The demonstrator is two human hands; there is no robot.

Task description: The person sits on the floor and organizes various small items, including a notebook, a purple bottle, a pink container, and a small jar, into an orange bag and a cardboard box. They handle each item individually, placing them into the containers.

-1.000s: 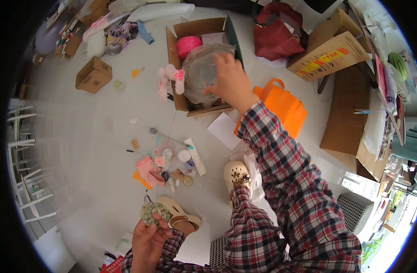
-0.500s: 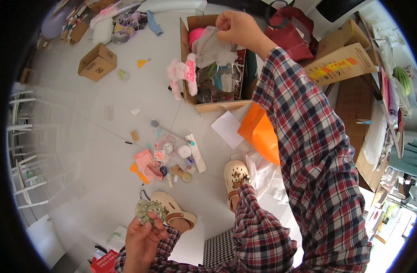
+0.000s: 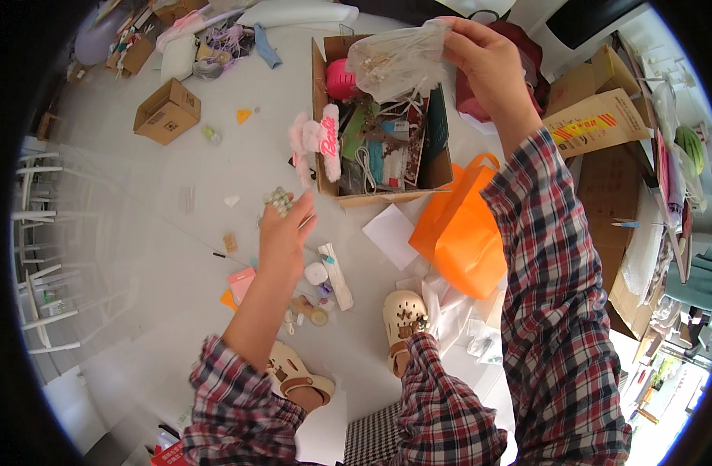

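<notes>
My right hand (image 3: 488,74) pinches the edge of a translucent plastic bag (image 3: 399,62) with thin pale pieces inside, raised over the far part of an open cardboard box (image 3: 395,199). In the box lie a bright pink item (image 3: 340,79), a white cord (image 3: 364,165), brown sprigs and several packets. Over the floor, just left of the box, my left hand (image 3: 282,237) is closed on a pale green beaded cluster (image 3: 278,202); its exact kind cannot be made out. A fluffy pink headband (image 3: 325,144) hangs on the box's left wall.
An orange bag (image 3: 465,241) and a white sheet (image 3: 391,235) lie right of centre. Small items, including a pink box (image 3: 241,281) and a white round case (image 3: 316,272), are scattered before my feet. A small carton (image 3: 167,113) stands farther left; a dark red bag (image 3: 519,46) sits behind the box.
My right hand has lifted the plastic bag up and to the right, uncovering more of the box's contents. My left hand has reached forward from near my foot with the green cluster.
</notes>
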